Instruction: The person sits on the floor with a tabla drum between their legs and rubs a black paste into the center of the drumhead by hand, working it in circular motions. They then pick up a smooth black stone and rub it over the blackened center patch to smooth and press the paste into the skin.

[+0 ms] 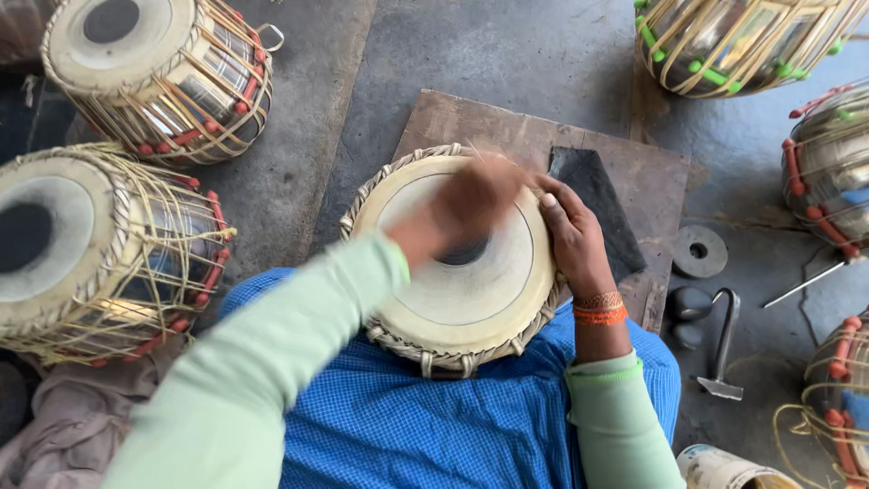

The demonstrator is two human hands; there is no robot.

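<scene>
On drum (471, 299), blurred left hand (471, 204), right hand (570, 235).

I sit on a grey concrete floor (507, 54), cracked and stained. A worn wooden board (507, 127) lies on it ahead of me, in daylight.

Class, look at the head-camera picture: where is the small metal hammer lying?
The hammer lies on the floor at the lower right, just right of the person's right hand and wooden board, below a round metal disc.
</scene>
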